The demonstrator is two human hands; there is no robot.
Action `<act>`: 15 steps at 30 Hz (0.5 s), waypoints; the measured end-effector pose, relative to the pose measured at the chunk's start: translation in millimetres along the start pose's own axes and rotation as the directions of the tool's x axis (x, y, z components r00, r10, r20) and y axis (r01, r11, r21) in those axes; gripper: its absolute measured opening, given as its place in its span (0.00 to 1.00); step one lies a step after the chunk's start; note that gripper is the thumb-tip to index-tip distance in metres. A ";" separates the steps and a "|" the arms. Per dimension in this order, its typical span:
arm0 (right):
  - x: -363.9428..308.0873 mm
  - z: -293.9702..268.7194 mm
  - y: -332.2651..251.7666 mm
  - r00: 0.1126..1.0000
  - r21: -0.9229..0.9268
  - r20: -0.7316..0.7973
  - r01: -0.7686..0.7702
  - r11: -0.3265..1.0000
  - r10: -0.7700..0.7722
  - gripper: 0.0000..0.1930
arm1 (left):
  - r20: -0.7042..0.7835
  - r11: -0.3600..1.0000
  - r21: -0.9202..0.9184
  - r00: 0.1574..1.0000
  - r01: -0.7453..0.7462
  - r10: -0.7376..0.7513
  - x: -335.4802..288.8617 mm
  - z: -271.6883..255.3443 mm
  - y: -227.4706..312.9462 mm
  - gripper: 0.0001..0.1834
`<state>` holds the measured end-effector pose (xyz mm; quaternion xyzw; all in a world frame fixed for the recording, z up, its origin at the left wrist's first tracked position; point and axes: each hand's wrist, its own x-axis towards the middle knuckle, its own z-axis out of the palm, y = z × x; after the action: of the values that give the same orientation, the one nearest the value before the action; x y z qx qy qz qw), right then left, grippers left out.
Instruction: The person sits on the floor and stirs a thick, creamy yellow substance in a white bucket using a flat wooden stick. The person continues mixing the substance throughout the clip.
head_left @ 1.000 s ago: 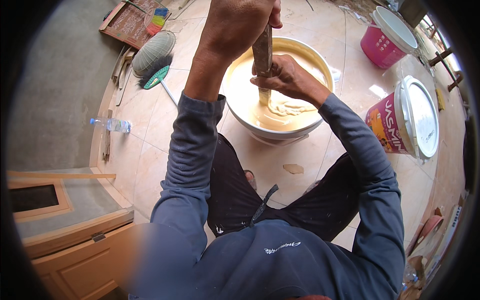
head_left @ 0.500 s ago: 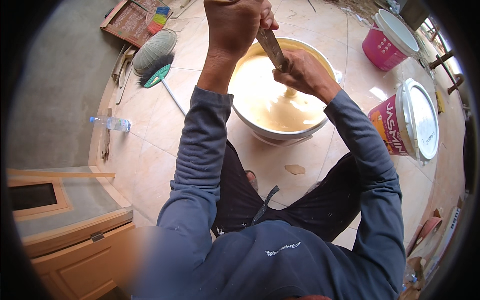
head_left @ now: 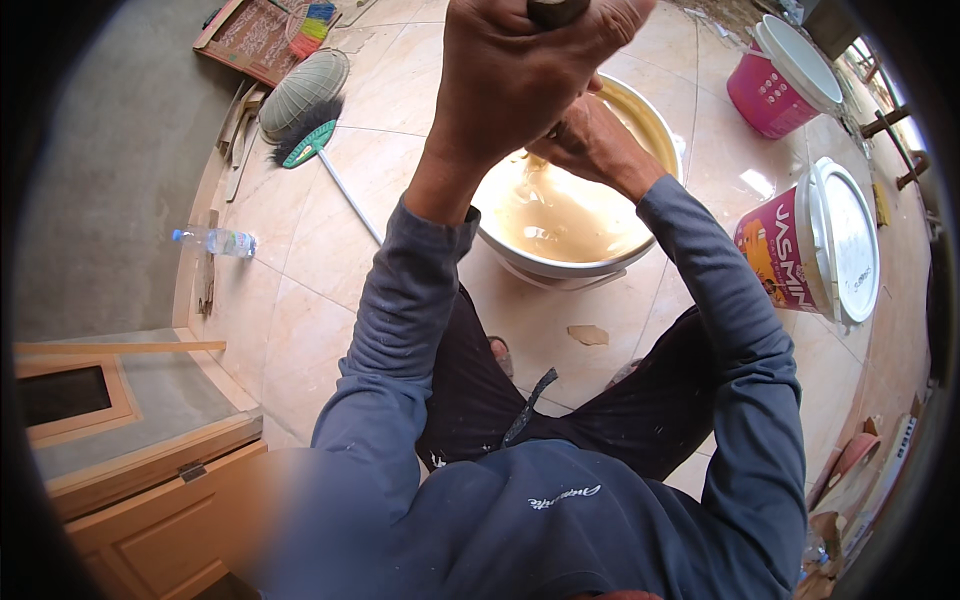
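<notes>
we locate the bucket (head_left: 560,268) upright on the tiled floor (head_left: 300,235), ahead of the person's feet, with cream-coloured liquid (head_left: 570,220) inside; its surface is glossy and folded near the right hand (head_left: 595,143). we find the left hand (head_left: 530,75) closed around the stick (head_left: 557,10), whose upper end protrudes at the top edge of the view. we see the right hand, fingers curled, over the bucket and just beyond the left wrist (the lower length of the stick is hidden here, so we cannot tell what this hand grips). to the right we note a lidded bucket (head_left: 845,240) and, farther off, a pink bucket (head_left: 768,92). to the left we record a broom (head_left: 308,147) with a green head and a clear bottle (head_left: 218,241) lying near the wall (head_left: 120,200).
</notes>
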<state>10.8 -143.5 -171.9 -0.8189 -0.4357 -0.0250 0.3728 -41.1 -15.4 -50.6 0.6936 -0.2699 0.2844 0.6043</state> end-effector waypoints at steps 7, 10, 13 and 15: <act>-0.3 -20.2 -13.2 0.977 -0.159 0.081 -0.183 0.970 0.197 0.09 | -0.017 0.915 -0.348 0.974 0.205 -0.225 19.3 -30.1 -17.1 0.15; -5.0 -12.8 -26.9 0.977 -0.013 0.148 -0.157 0.988 0.157 0.09 | -0.027 0.874 -0.383 0.942 0.300 -0.335 17.6 -42.9 -9.9 0.14; -4.0 -2.3 -33.8 0.973 0.084 0.198 -0.140 0.987 0.121 0.10 | -0.052 0.891 -0.356 0.946 0.281 -0.319 12.4 -45.3 2.2 0.14; -2.5 5.1 -33.2 0.985 0.111 0.160 -0.086 0.990 0.067 0.10 | -0.089 0.934 -0.277 0.962 0.224 -0.257 8.9 -39.3 8.6 0.15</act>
<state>-16.6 -130.6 -157.0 -0.8111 -0.4324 0.0790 0.3860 -43.8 22.2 -34.1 0.6154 -0.1803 0.2122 0.7374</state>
